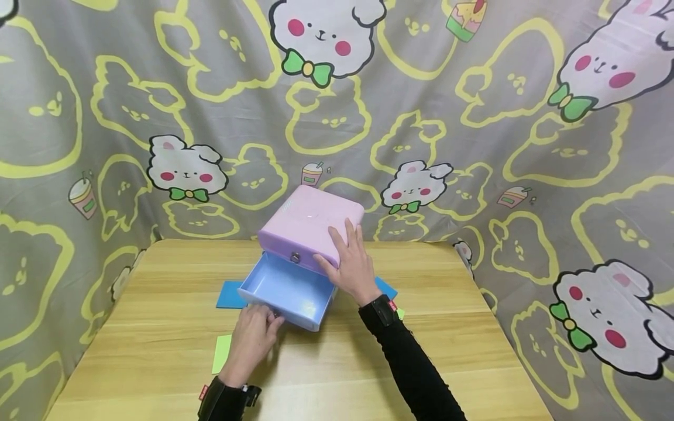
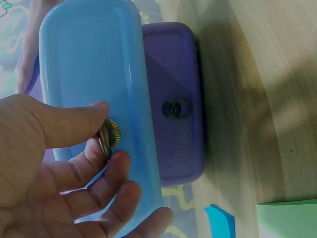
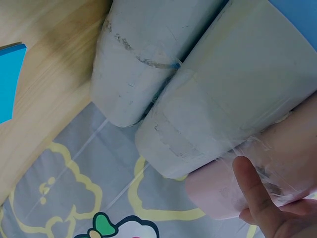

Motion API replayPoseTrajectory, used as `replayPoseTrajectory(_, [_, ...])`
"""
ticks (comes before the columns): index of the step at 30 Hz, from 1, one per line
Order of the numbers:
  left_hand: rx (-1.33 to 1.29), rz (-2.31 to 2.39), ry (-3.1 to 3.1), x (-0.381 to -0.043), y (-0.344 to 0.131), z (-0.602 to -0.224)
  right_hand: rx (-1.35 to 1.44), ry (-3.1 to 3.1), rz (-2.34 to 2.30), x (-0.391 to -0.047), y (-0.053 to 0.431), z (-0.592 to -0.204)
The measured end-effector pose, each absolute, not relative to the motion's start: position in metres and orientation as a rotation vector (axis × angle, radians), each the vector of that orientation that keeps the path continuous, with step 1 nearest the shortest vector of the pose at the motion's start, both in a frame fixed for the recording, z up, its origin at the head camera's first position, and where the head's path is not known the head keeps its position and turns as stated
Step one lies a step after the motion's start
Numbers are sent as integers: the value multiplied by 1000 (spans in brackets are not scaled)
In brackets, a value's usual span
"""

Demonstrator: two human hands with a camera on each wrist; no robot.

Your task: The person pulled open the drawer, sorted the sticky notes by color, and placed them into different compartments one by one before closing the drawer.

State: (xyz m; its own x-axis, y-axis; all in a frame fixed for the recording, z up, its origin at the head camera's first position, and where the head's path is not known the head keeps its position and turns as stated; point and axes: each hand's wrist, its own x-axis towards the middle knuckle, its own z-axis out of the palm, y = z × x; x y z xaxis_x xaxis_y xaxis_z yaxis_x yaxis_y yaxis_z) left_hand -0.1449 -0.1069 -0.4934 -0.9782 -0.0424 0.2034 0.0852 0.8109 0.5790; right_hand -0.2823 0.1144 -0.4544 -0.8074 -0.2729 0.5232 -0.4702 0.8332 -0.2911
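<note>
While the left hand [image 1: 253, 336] pinched a little gold pull [image 2: 113, 133] between its thumb and fingers, the right hand [image 1: 351, 266] rested on the pink box [image 1: 310, 216] with its fingers apart. The pull sat on a blue drawer [image 1: 289, 290], sticking out of the box. The box stood near the middle of the worktop's [image 1: 447, 339] back edge. Blue card [image 1: 229, 294] and green card [image 1: 222, 353] lay toward the left edge.

No legible text (red tags [image 1: 392, 305] blurry)

Blue drawer [image 1: 291, 292], pink-topped box [image 1: 310, 225], cartoon-print grey cloth [image 1: 337, 158]
</note>
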Motion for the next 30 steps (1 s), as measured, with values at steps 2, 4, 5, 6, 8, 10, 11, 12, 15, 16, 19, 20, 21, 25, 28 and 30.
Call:
replayPoseTrajectory(2, [-14,-918,-2798,-145,-107,-493,549,-2542,571,-282,114,-454])
replayPoseTrajectory(4, [2,-930,-2804,-145,-107,-492,550,-2541,571,-282,114,-454])
replayPoseTrajectory(5, [5,-935,-2803,-145,-107,-491,552,-2540,576,-282,114,-454])
replayPoseTrajectory(6, [7,-938,-2804,-145,-107,-491,550,-2542,575,-282,114,-454])
replayPoseTrajectory(8, [6,-945,-2808,-145,-106,-490,548,-2543,573,-282,114,-454])
replayPoseTrajectory(10, [3,-951,-2810,-145,-106,-490,545,-2540,573,-283,114,-454])
replayPoseTrajectory(11, [3,-957,-2810,-145,-106,-490,544,-2539,573,-282,114,-454])
replayPoseTrajectory(12, [0,-958,-2811,-145,-105,-490,542,-2539,573,-282,114,-454])
replayPoseTrajectory(15, [-6,-957,-2811,-144,-105,-490,541,-2537,580,-282,114,-454])
replayPoseTrajectory(16, [-11,-953,-2811,-144,-105,-491,538,-2539,580,-282,115,-454])
replayPoseTrajectory(19, [-24,-931,-2811,-144,-104,-492,537,-2538,582,-281,115,-455])
replayPoseTrajectory(20, [-28,-923,-2810,-144,-104,-492,539,-2540,582,-282,115,-455])
replayPoseTrajectory(21, [-31,-912,-2809,-144,-104,-493,542,-2540,581,-282,116,-455])
replayPoseTrajectory(25, [-48,-848,-2806,-144,-103,-493,555,-2544,585,-283,116,-455])
replayPoseTrajectory(28, [-84,-784,-2789,-144,-103,-494,556,-2541,590,-283,116,-455])
replayPoseTrajectory(30, [-109,-758,-2767,-145,-103,-495,556,-2532,591,-283,116,-456])
